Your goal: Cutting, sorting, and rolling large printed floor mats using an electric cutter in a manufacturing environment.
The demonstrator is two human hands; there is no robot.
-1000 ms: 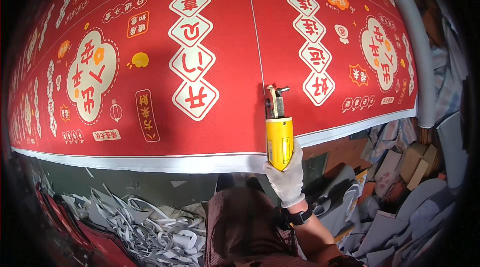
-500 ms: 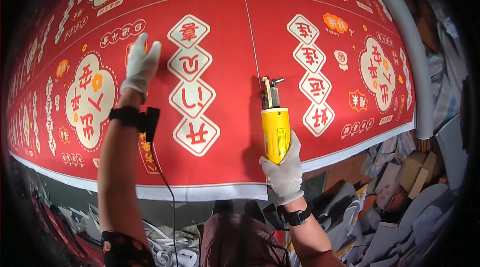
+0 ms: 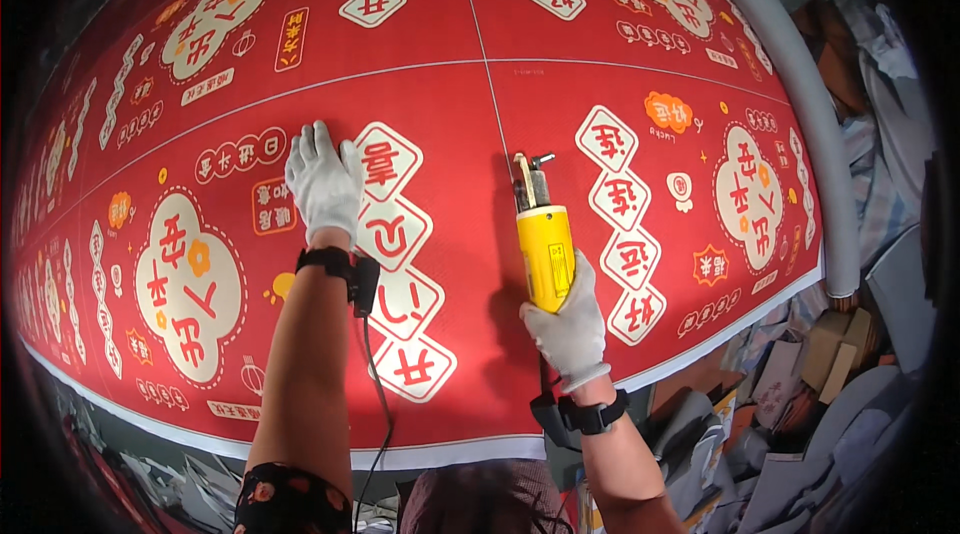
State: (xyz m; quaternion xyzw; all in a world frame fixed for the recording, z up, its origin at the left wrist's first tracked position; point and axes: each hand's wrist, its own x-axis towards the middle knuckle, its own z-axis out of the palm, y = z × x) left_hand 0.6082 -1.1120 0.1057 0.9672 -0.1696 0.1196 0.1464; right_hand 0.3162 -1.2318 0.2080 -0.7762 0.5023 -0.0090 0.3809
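A large red printed sheet (image 3: 455, 304) with pale diamonds, cloud shapes and orange figures lies spread in front of me. My left hand (image 3: 325, 184), in a white glove, rests flat on it with fingers extended, beside a column of white diamonds. My right hand (image 3: 572, 329), also gloved, is wrapped round the yellow body of a handheld electric cutter (image 3: 547, 259). The cutter's metal head sits on a thin pale line (image 3: 499, 119) running away from me between printed panels. Its blade is mostly hidden.
A thick grey roll (image 3: 815, 114) borders the sheet on the right. Cardboard pieces (image 3: 830, 344) and grey scraps (image 3: 790, 484) are heaped at lower right. A black cable (image 3: 385, 404) hangs from my left wrist's band. The sheet's white near border (image 3: 440, 454) steps near my right forearm.
The cutter has advanced away from me along the pale line. My left hand has moved right and now lies flat on the sheet. The whole print appears lower in view.
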